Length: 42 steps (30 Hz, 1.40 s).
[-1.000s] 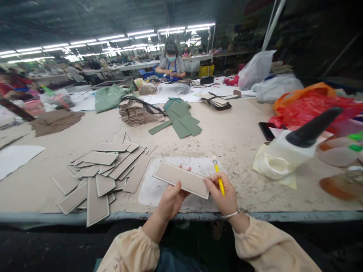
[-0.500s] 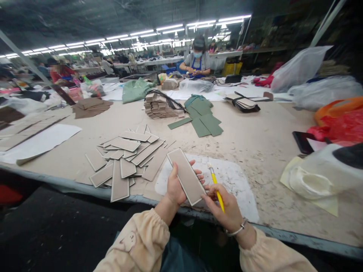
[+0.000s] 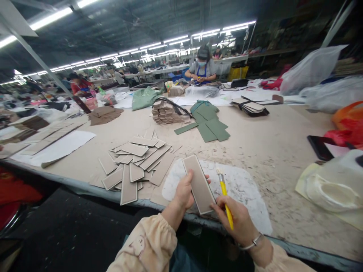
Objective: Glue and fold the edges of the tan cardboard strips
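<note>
A flat beige rectangular panel [image 3: 198, 185] with a pale edge line is held tilted above the table's near edge. My left hand [image 3: 184, 190] grips its left side, thumb on top and fingers underneath. At the lower right corner, the thumb and fingertips of my right hand [image 3: 236, 219] touch the panel. That same hand holds a yellow-handled brush [image 3: 225, 200], bristles pointing up and away from me. Beneath lies a white, stained sheet [image 3: 252, 192]. Left of my hands is a loose pile of similar beige panels [image 3: 129, 184].
Green pieces [image 3: 210, 126] and a tied beige bundle [image 3: 166, 112] lie farther back. A strapped stack [image 3: 249, 106] sits right of them. A whitish plastic container [image 3: 337, 185] and a dark phone-like object [image 3: 320, 147] are at the right. A co-worker [image 3: 202, 68] sits across the table.
The camera view has shifted, so the scene appears farther right and slightly lower. Both hands keep their hold on the panel and brush; fewer left fingers show past the panel's right edge.
</note>
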Each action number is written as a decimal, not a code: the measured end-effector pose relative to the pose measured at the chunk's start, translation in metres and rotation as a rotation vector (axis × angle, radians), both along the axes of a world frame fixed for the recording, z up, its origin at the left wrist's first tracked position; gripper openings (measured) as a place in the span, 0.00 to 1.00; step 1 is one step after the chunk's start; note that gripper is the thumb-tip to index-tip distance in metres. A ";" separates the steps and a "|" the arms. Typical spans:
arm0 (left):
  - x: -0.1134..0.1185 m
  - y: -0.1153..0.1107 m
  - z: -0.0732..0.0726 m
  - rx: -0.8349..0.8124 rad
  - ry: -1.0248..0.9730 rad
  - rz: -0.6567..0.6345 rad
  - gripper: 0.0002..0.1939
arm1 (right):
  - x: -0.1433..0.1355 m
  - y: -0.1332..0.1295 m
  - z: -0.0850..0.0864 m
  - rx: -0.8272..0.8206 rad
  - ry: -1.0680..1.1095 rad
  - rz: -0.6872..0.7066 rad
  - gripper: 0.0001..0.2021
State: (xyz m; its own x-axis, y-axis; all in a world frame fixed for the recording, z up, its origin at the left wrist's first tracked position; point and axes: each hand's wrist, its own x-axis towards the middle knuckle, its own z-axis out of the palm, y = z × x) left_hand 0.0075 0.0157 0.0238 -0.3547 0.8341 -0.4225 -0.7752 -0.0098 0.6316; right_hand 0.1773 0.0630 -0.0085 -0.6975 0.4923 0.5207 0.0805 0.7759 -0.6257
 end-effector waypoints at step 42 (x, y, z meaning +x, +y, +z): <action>-0.103 -0.024 0.011 -0.051 0.176 0.518 0.08 | 0.033 0.022 0.000 0.039 0.091 -0.063 0.08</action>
State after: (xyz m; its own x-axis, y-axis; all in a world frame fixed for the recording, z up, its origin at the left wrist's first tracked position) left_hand -0.0956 -0.0082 0.0351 -0.7823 0.5118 -0.3551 -0.5598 -0.3275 0.7612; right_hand 0.2107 0.0847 -0.0080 -0.6146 0.5119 0.6002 0.0743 0.7950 -0.6020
